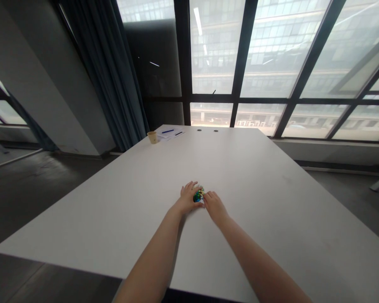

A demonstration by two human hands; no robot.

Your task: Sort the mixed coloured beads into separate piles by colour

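A small cluster of multicoloured pieces, green, blue and yellow with some white around them, lies on the white table. It is too small to tell whether these are beads, candies or something in a clear wrapper. My left hand curves round the cluster from the left, thumb on the near side and fingers on the far side. At the cluster's right edge, the fingers of my right hand are pressed together in a pinch. Whatever is between those fingertips is hidden.
The white table stretches away to tall windows. At its far left are a paper cup, sheets of paper, a blue pen and a dark pen. Two small dark discs sit near the far edge.
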